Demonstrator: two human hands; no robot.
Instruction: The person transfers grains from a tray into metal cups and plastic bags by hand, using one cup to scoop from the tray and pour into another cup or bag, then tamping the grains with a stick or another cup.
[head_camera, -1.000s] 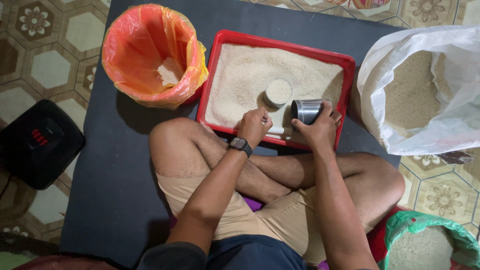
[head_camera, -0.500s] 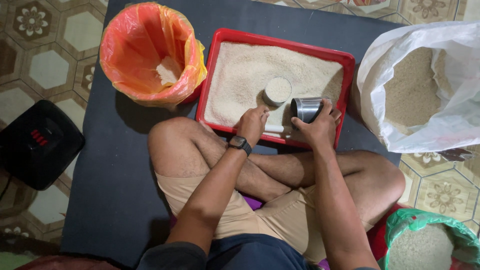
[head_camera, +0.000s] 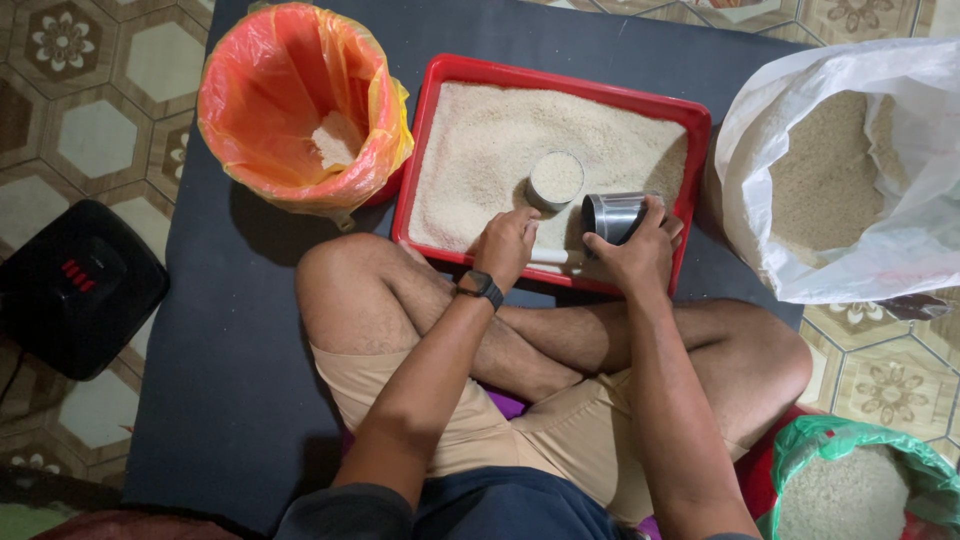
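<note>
The right hand (head_camera: 640, 250) grips a steel cup (head_camera: 612, 215) tipped sideways over the red tray (head_camera: 560, 80) of rice; the left hand (head_camera: 508, 245) rests loosely curled beside a filled cup (head_camera: 556, 178) mid-tray.

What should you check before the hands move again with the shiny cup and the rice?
1. Metal cup gripped by right hand: ok.
2. Cup upright: not ok, it lies on its side over the red tray.
3. Small round container full of rice and standing in the tray: ok.
4. Left hand empty: cannot tell, its fingers curl down at the tray's near edge.
5. Orange-lined bin open beside the tray: ok.
</note>
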